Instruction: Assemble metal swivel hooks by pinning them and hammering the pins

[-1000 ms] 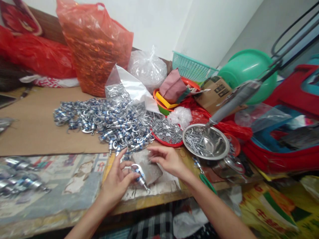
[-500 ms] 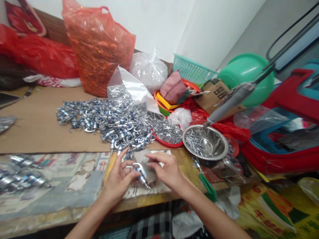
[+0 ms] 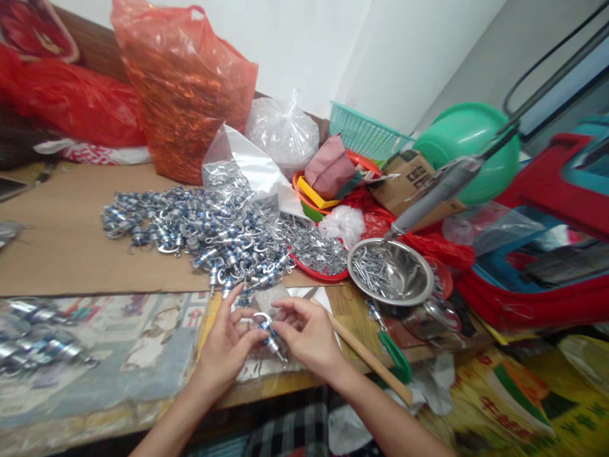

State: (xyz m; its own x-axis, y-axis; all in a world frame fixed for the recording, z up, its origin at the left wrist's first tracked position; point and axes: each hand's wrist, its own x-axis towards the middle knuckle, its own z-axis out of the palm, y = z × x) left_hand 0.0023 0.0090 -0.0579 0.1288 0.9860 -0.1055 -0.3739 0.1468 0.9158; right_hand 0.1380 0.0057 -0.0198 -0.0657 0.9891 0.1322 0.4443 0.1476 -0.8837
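Your left hand [image 3: 227,346] and right hand [image 3: 304,330] are meeting at the near edge of the table [image 3: 71,247], both working on one small metal swivel hook [image 3: 266,331] with a blue band. The left fingers [image 3: 254,337] are closing on the hook's curved silver end; the right fingers [image 3: 280,326] are pinching it from the other side, so both hands are gripping the same piece. The hook is sitting just above a grey slab [image 3: 269,298] that is lying on white paper at the table edge, its thin tail pointing down toward you.

Just beyond your hands, a large heap of the same blue-banded hooks [image 3: 190,228] is spreading over brown cardboard, spilling from a clear plastic bag [image 3: 242,165]. To the right of the heap, a red plate of small grey metal parts [image 3: 316,251] is sitting beside a steel bowl [image 3: 413,273] holding thin silver pins. A wooden stick [image 3: 368,362] is lying slantwise near your right wrist, close to a green-handled tool [image 3: 394,355]. A smaller cluster of hooks [image 3: 38,346] is lying at the far left, well apart from your hands. An orange plastic bag [image 3: 185,89] is standing upright against the wall behind the heap.
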